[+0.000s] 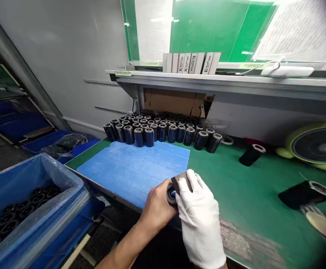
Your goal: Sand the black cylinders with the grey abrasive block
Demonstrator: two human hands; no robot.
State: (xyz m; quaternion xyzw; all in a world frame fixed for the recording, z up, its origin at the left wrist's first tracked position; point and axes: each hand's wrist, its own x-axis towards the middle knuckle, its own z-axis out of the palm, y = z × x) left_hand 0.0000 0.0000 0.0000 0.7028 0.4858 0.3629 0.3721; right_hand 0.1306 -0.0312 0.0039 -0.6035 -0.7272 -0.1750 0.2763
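From where I stand, taking the worker's two hands as the middle of the dial and twelve as straight ahead, a dark hollow cylinder (170, 195) sits right at the centre, its open ring end showing, held above the near edge of the green surface (241, 190). The bare left hand (158, 203) has its grip closed around the cylinder. The right hand (199, 211), in a white glove, has its grip closed on a flat grey block (175, 182), its fingers laid over the top, and the block rests against the cylinder's upper side near the open end. A blue sheet (132, 164) covers the surface towards ten o'clock, and beyond it, at eleven, dark cylinders (149, 137) stand packed in rows with their ring ends up. One separate cylinder (249, 157) is out at two o'clock and another (303, 195) at three; I can't tell whether that farther one is upright or tilted. A round fan (319, 145) sits between two and three. At twelve, on a shelf (224, 77), stands a row of slim boxes (192, 63). Towards nine, a blue bin (14, 179) with a clear liner holds many dark ring-ended pieces (25, 209).
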